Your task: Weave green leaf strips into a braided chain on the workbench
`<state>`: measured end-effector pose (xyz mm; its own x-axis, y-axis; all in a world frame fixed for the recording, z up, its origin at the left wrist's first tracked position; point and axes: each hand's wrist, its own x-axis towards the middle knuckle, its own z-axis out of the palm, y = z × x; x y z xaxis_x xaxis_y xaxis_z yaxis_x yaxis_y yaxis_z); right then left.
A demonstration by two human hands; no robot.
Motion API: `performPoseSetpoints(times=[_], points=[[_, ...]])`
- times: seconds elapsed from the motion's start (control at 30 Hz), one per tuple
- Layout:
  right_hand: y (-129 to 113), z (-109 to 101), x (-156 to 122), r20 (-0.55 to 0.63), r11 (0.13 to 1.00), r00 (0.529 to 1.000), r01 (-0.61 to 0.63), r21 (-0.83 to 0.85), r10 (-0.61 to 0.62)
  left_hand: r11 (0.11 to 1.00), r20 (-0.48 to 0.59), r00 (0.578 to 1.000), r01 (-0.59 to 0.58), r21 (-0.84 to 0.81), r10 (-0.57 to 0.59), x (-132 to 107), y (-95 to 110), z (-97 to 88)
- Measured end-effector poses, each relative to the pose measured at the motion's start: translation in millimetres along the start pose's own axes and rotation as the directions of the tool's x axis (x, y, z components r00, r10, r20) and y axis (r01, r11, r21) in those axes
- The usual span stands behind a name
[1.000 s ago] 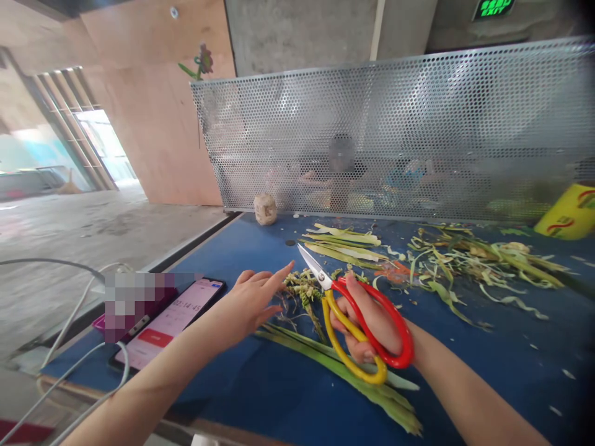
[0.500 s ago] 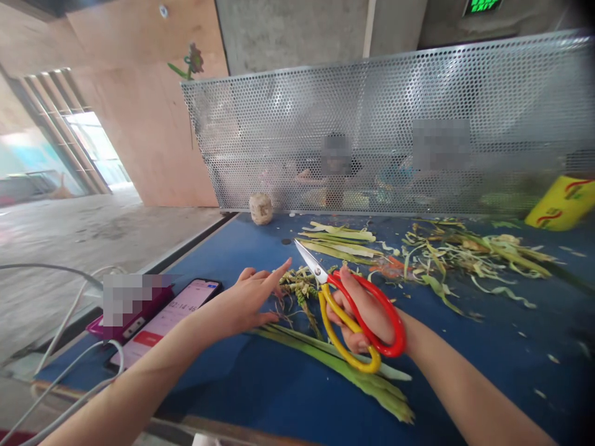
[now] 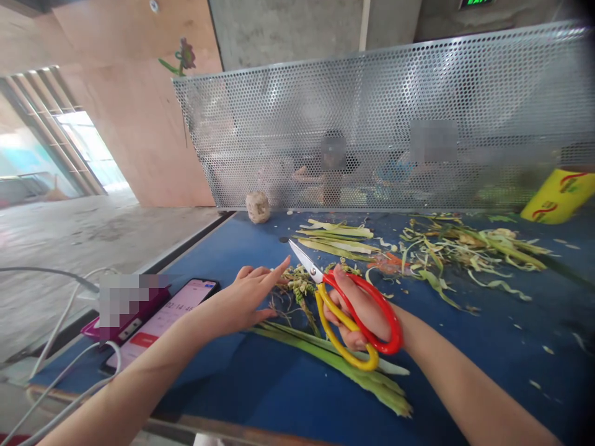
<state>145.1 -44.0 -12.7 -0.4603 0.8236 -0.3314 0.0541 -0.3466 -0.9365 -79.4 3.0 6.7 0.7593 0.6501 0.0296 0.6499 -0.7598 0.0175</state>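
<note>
My right hand grips a pair of scissors with one red and one yellow handle loop. The blades look closed and point up and left, above the blue table. My left hand is open with fingers stretched toward the blade tip and holds nothing. Between the hands lies a small heap of green plant scraps with thin roots, close by my left fingertips. Long pale green stalks lie below both hands, their left end partly hidden near my left thumb.
More cut stalks and a pile of peelings lie farther back. A phone, a purple device and white cables are at left. A roll-like pale object and a yellow container stand near the perforated metal screen. People sit behind it.
The view has shifted slightly, so everything sits a little farther left. My hands and the scissors keep nearly the same pose over the table.
</note>
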Motion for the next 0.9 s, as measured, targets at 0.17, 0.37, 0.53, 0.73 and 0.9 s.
performPoseSetpoints(times=[0.17, 0.37, 0.53, 0.73, 0.9], points=[[-3, -3, -3, 0.012, 0.999, 1.0, -0.013, -0.03, 0.013, 0.999, 0.042, 0.999, 0.012, -0.037, -0.011, -1, -1, 3.2], [-11, -3, -11, 0.033, 0.999, 0.999, -0.016, -0.04, 0.017, 0.994, 0.073, 0.995, 0.076, -0.08, -0.07, -7, -1, -0.8], [-10, -4, -11, 0.027, 0.999, 0.999, -0.022, -0.046, 0.024, 0.992, 0.086, 0.994, 0.082, -0.097, -0.073, -6, 1, -4.7], [-13, -4, -12, 0.027, 0.998, 0.999, -0.018, -0.054, 0.02, 0.989, 0.073, 0.997, 0.038, -0.145, -0.028, -7, -7, 3.1], [-12, -1, -10, 0.012, 0.999, 1.0, -0.005, -0.046, 0.005, 0.962, 0.059, 0.998, 0.021, -0.271, -0.005, -7, -3, -1.7]])
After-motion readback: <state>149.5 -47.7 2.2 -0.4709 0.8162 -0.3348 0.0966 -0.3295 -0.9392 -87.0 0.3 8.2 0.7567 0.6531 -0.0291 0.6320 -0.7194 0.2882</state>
